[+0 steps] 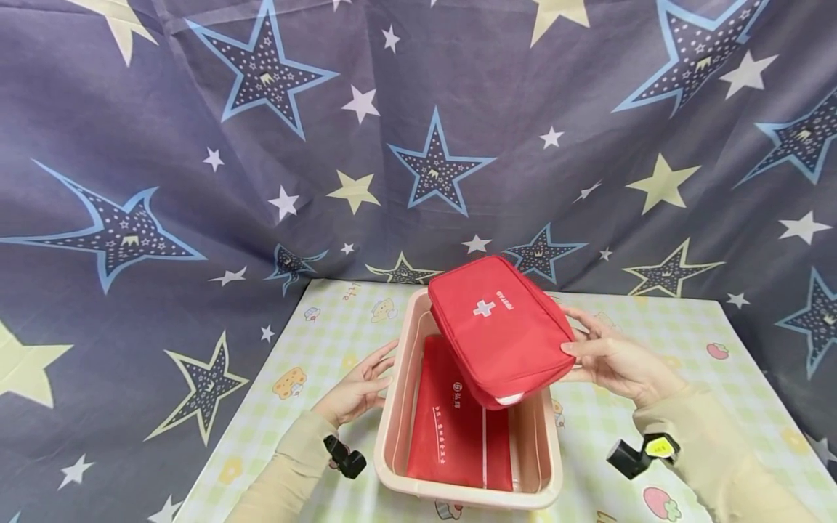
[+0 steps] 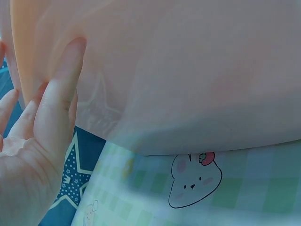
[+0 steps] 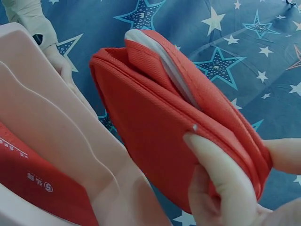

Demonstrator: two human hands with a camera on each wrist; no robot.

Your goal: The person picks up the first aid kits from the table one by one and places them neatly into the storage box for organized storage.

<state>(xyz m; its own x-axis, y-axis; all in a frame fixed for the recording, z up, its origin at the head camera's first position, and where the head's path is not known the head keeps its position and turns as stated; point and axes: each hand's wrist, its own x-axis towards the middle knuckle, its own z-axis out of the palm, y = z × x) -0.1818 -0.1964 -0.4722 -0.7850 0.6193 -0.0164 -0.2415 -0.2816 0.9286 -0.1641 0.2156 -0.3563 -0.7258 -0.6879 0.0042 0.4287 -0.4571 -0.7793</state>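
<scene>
A red first aid bag (image 1: 500, 327) with a white cross is held tilted over the upper right part of a pink plastic bin (image 1: 467, 497). My right hand (image 1: 611, 356) grips its right end, thumb on one face and fingers on the other, as the right wrist view shows with the bag (image 3: 141, 122). Inside the bin lies a flat red packet (image 1: 458, 443) with white print, partly hidden under the bag. My left hand (image 1: 360, 388) is at the bin's left side, its fingers fairly straight against the outer wall (image 2: 188, 70).
The bin stands on a table with a green-checked cartoon cloth (image 1: 654, 450). Behind the table hangs a dark star-patterned curtain (image 1: 366, 65). A small black device (image 1: 346, 457) is strapped to the left wrist, another (image 1: 644, 454) to the right.
</scene>
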